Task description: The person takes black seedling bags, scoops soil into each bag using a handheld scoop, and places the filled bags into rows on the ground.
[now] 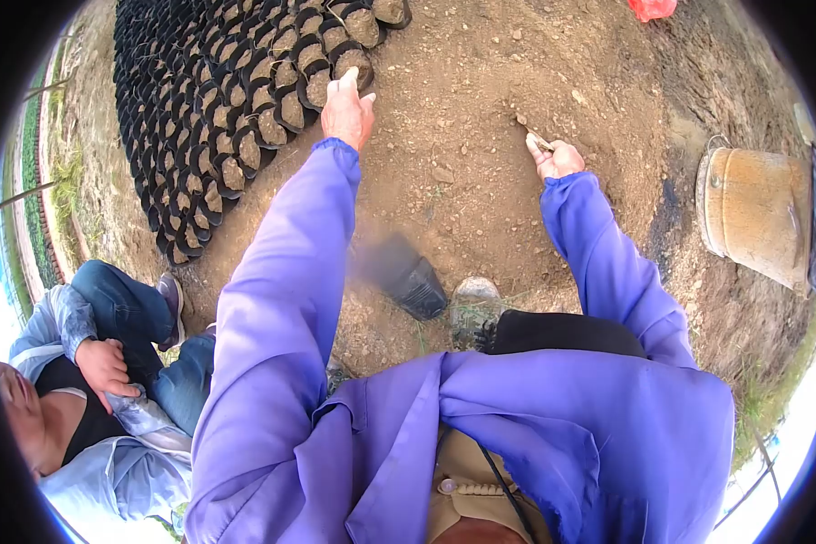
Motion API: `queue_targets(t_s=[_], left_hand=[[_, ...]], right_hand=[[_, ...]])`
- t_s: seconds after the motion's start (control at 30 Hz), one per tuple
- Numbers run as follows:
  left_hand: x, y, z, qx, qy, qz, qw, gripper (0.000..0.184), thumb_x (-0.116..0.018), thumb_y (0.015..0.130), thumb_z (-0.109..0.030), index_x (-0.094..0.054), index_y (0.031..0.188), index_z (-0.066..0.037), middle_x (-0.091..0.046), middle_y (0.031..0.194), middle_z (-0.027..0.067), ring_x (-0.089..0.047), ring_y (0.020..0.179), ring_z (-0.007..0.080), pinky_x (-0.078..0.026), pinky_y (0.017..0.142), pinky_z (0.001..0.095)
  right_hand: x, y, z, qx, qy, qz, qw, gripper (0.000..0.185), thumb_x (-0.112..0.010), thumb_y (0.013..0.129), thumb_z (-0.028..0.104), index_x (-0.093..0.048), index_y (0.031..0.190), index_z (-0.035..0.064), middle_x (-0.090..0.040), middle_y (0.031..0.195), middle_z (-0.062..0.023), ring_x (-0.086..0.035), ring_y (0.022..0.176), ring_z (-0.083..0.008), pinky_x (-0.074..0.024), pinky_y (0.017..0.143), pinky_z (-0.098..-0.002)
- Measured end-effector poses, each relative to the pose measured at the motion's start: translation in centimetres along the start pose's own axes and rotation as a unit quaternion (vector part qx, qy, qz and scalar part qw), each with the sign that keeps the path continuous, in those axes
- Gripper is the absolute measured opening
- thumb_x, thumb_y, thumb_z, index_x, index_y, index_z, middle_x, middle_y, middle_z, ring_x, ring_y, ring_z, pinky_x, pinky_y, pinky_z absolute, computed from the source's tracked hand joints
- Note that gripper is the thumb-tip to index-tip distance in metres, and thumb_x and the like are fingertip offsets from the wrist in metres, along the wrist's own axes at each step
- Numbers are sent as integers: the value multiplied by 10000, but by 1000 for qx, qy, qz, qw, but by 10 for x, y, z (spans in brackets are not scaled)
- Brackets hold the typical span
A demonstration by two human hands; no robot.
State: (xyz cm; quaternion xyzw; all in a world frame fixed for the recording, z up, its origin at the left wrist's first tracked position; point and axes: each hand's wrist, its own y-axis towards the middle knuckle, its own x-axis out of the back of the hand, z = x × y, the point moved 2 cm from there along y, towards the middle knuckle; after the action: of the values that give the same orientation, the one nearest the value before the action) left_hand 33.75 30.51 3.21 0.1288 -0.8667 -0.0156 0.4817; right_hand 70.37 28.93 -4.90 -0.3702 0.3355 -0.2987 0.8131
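My left hand (348, 115) reaches to the lower right edge of a large block of black pots (231, 100) filled with brown soil. Its fingertips touch the rim of a soil-filled pot (352, 63), fingers pressed together. Further right, over bare soil, my right hand (555, 160) pinches a small thin stick-like tool (539, 140). Below and between my hands is a black pot (414, 284), lying tilted and partly blurred, beside my shoe (474, 304).
A person (109, 381) sits at the lower left with hands together. At the right stands a muddy yellowish bucket (757, 213). Something red (651, 8) lies at the top right. Small clods dot the soil (462, 100).
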Motion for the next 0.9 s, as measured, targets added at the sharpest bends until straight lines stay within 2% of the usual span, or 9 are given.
queue_targets(t_s=[0.1,0.13,0.23,0.33,0.43,0.5,0.67,0.8,0.9], left_hand=[[41,-57,3,-24,48,164,985,452,-670,784,-97,-513,1195,4,-622,1017,195,-614,904,326,-497,776,391],[39,-77,19,92,36,372,923,395,-690,750,-129,-569,1098,14,-624,973,259,-613,959,376,-493,816,428],[65,-164,15,224,-149,573,774,248,-660,746,-142,-602,925,20,-650,895,233,-657,837,283,-502,710,408],[76,-198,6,142,-66,501,851,168,-649,779,-149,-610,881,-22,-642,835,198,-641,738,303,-479,640,428],[97,-183,-16,-67,41,313,947,119,-635,813,-172,-613,850,-61,-613,788,174,-605,709,354,-458,615,451],[100,-169,-19,-61,-23,185,981,94,-638,815,-151,-589,828,-72,-591,809,169,-590,776,371,-473,645,439],[86,-145,-29,-91,-63,92,990,95,-634,767,-50,-623,856,-83,-595,851,138,-601,791,344,-482,663,399],[57,-139,-34,-136,-53,103,984,140,-618,734,-16,-635,855,-84,-590,852,134,-602,817,336,-489,683,401],[41,-139,-34,-174,6,130,976,112,-604,718,-33,-616,824,-64,-561,832,149,-593,811,345,-486,683,434]], right_hand=[[5,-12,-7,31,-9,56,998,179,-344,856,-112,-350,1031,-78,-528,943,-219,-637,787,-369,-533,790,-626],[7,-12,0,41,-13,74,996,163,-360,852,-119,-347,1006,-67,-528,896,-201,-640,743,-357,-528,785,-640],[26,0,6,65,-49,96,992,139,-399,851,-119,-327,927,-29,-472,755,-145,-586,587,-285,-526,777,-650],[10,-40,14,69,-120,91,986,179,-417,849,-120,-312,917,7,-426,695,-98,-480,487,-206,-543,746,-637],[-1,-63,9,68,-167,141,973,220,-452,845,-113,-301,935,19,-442,695,-71,-508,511,-182,-569,701,-605],[-7,-73,3,67,-213,197,955,231,-471,843,-107,-301,937,18,-451,699,-60,-521,525,-168,-575,681,-599],[-46,-114,-15,7,-288,327,900,88,-478,857,-51,-417,901,-4,-508,731,-59,-585,618,-167,-607,674,-479],[-83,-171,-35,108,-356,303,878,213,-473,855,-33,-479,1067,-32,-588,910,-100,-639,752,-224,-615,651,-398],[-90,-177,-59,223,-495,372,753,355,-467,854,-33,-466,1205,23,-612,1034,-104,-648,875,-221,-593,669,-328]])
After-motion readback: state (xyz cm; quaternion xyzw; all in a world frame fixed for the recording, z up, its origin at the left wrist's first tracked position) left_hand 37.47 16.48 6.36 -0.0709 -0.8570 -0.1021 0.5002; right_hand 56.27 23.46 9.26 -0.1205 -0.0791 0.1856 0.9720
